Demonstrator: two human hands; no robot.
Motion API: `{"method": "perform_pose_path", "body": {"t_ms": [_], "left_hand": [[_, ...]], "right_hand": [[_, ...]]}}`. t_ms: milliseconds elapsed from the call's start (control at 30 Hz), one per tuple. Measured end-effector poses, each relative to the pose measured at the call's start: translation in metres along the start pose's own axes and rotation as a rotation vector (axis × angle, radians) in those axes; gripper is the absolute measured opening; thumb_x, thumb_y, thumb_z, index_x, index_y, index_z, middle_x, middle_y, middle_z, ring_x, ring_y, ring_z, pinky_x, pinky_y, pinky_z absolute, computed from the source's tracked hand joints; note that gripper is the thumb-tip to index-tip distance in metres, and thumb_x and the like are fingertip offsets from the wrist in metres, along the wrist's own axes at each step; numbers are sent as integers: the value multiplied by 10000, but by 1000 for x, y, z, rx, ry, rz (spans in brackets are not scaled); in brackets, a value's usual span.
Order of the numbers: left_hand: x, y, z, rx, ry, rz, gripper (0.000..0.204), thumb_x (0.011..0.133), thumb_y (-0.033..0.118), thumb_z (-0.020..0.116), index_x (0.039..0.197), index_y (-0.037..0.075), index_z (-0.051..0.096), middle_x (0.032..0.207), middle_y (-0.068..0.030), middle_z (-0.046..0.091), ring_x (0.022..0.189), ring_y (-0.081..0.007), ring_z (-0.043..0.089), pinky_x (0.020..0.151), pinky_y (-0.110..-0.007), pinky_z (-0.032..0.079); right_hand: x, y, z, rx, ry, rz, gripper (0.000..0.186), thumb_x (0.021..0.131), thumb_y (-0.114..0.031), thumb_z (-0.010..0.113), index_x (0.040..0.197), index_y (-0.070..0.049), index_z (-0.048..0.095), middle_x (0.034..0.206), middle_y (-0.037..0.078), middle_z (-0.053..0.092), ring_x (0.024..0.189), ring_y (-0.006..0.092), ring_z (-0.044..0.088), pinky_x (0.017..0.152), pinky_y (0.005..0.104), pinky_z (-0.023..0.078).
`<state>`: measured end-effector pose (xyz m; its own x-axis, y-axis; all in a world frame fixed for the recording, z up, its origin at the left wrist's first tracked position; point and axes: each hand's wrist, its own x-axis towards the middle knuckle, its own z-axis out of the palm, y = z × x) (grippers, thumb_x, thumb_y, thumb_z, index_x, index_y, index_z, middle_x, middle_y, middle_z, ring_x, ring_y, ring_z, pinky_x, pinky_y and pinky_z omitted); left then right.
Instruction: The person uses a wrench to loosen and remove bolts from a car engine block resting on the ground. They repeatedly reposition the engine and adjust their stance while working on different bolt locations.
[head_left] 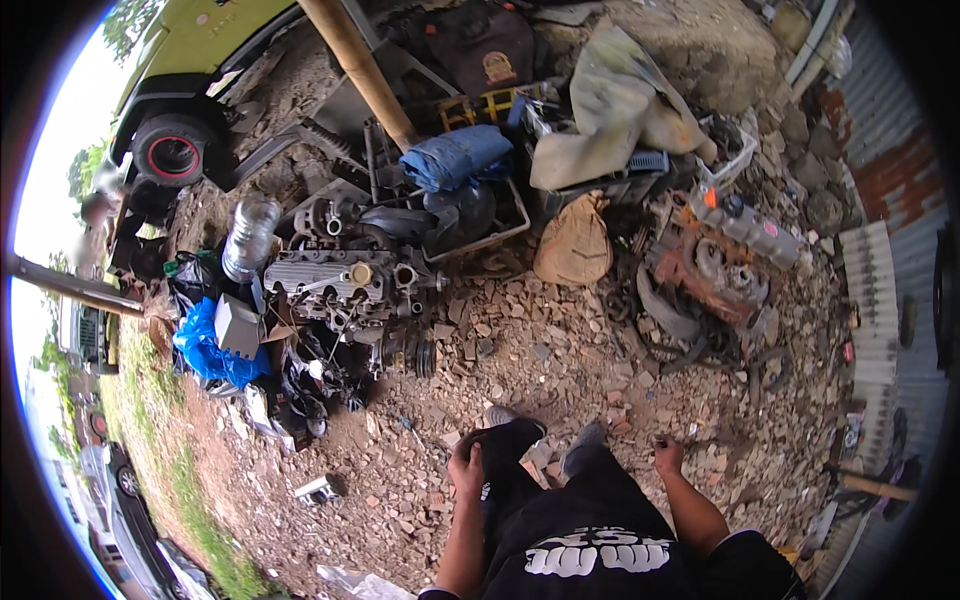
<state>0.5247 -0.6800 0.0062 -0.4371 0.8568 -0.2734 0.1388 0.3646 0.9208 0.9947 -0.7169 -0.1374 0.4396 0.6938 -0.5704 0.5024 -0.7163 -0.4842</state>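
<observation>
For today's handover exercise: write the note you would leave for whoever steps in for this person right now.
Left hand: empty, resting on the black-trousered left thigh. Right hand: empty, hanging free at the side.
Nearest work piece: grey metal engine block on the rubble ground ahead-left; rusty orange engine ahead-right; blue plastic sheet beside the grey one.
Done: nothing in hand, neither engine touched. Left: all handling.

Open rubble ground (pixel 520 360) lies ahead of both hands, low stones only, so either could reach forward freely. The left hand (pixel 466 464) rests on the person's dark trouser leg (pixel 510 470); the right hand (pixel 667 455) hangs free above bare gravel. Further left, a grey engine block (pixel 340 285) and blue plastic sheet (pixel 205 350) bar the way. Further right, a rusty engine (pixel 715 265) and a tan sack (pixel 573 245) crowd the ground.
</observation>
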Motion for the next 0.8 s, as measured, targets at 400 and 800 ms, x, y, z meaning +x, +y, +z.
{"method": "perform_pose_path", "body": {"t_ms": [400,800], "left_hand": [[188,83,9,208,-245,36,342,950,218,602,1249,69,678,1102,-170,744,1039,-287,721,910,-376,545],[253,38,-6,68,-127,-109,343,943,224,615,1227,50,696,1078,-154,754,975,-257,734,883,-364,554]], "right_hand": [[81,-218,-39,249,234,-349,268,939,-126,697,1177,-5,689,1074,115,723,992,212,654,912,341,500],[34,-459,-5,546,-49,-599,277,969,-167,665,1173,20,681,1071,102,719,954,181,672,856,295,528]]}}
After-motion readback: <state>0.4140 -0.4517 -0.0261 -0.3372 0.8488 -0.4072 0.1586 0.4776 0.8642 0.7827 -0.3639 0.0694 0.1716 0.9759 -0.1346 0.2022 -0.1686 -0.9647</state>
